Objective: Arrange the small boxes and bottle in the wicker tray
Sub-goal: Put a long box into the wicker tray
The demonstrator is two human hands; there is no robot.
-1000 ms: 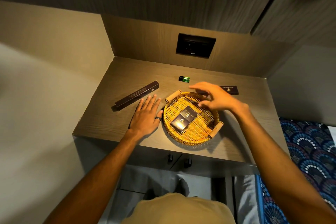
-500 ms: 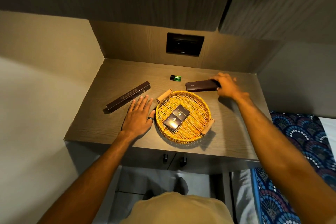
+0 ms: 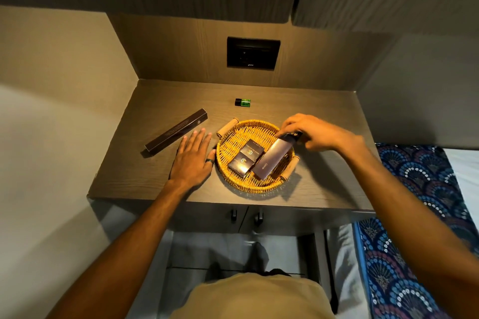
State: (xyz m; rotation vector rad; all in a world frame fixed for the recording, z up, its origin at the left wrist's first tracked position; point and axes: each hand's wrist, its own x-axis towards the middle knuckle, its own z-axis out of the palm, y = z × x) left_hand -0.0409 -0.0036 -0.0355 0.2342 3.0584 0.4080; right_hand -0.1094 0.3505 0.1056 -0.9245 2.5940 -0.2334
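A round wicker tray (image 3: 234, 179) with two wooden handles sits on the wooden desk. A dark box (image 3: 245, 158) with gold logos lies flat inside it. My right hand (image 3: 315, 133) grips the far end of a second dark box (image 3: 272, 158), which slants down into the tray beside the first. My left hand (image 3: 193, 156) rests flat on the desk, its thumb touching the tray's left rim, fingers spread and empty. A long slim dark box (image 3: 177, 132) lies on the desk to the left. A small green bottle (image 3: 242, 102) with a black cap lies on its side behind the tray.
The desk (image 3: 324, 184) sits in a recess with walls at the left, back and right. A black socket panel (image 3: 253, 52) is on the back wall. Cabinet handles (image 3: 246, 215) sit below the front edge. A patterned blue cloth (image 3: 425, 189) lies to the right.
My right hand picked up the dark box from the desk's back right and carried it into the tray beside the first box. The left hand stayed put.
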